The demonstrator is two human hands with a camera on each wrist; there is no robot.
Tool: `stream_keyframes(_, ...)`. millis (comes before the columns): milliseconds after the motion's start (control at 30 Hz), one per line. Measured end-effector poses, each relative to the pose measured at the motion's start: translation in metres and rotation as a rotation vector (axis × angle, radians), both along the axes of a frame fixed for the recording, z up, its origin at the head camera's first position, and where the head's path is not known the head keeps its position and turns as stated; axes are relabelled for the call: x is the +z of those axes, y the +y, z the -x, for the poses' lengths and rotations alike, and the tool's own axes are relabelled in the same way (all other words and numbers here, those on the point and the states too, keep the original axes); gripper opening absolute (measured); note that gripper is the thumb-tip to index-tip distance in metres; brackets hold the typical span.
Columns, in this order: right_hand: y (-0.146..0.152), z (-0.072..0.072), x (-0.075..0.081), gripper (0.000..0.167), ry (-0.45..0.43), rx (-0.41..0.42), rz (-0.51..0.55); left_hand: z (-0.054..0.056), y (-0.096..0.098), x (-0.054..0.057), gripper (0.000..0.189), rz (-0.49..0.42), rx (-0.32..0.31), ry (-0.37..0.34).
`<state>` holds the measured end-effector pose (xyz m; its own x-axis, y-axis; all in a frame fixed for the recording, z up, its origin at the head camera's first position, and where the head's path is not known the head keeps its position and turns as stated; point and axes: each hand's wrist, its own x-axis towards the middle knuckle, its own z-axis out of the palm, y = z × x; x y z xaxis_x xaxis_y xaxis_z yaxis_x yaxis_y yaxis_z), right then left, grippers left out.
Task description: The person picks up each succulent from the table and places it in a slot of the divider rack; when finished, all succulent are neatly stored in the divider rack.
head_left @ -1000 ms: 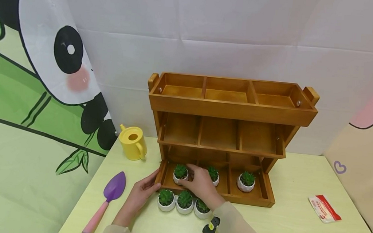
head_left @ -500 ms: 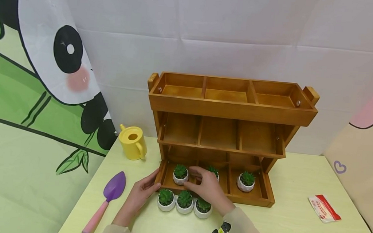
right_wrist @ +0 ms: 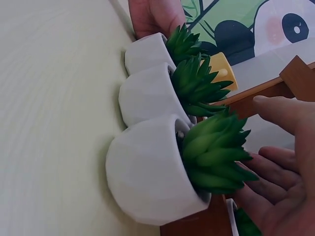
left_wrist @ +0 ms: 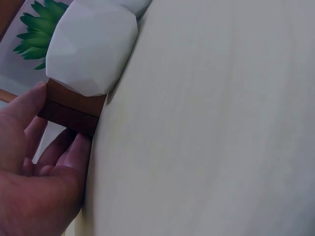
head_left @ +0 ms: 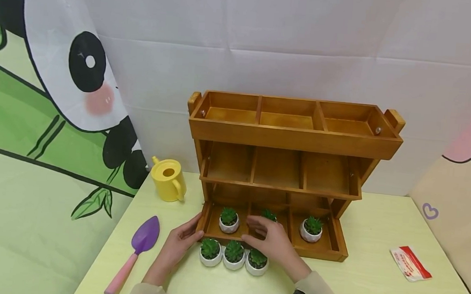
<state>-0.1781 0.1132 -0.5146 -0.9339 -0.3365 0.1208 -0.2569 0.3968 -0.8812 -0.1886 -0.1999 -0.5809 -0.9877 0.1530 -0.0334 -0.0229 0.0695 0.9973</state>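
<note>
Honestly, my right hand (head_left: 271, 240) hangs loose and empty by three potted succulents (head_left: 233, 258) on the tabletop (head_left: 367, 286), along the wooden shelf's (head_left: 277, 168) front edge; dipping that wrist could topple one. Left hand (head_left: 174, 245) grips the front-left corner.

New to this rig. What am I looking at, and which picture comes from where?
No robot: these are a person's bare hands. The wide picture comes from a head-worn camera; the two close-ups come from cameras on the left and right wrists. The left hand holds the left front corner of a wooden shelf. The right hand holds nothing. Three potted succulents sit in the bottom tier; three more stand before it on the table, with a yellow watering can, a trowel and a packet.
</note>
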Motion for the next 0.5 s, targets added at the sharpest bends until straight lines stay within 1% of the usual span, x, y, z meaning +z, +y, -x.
stream_keyframes(333,0.016,-0.013,-0.01,0.059,-0.055,0.014,0.103,0.002,0.0,-0.002,0.058,0.003,0.005,0.007)
stream_keyframes(500,0.024,-0.022,-0.014,0.059,-0.06,0.018,0.153,0.002,0.001,-0.002,0.058,-0.007,0.009,-0.004)
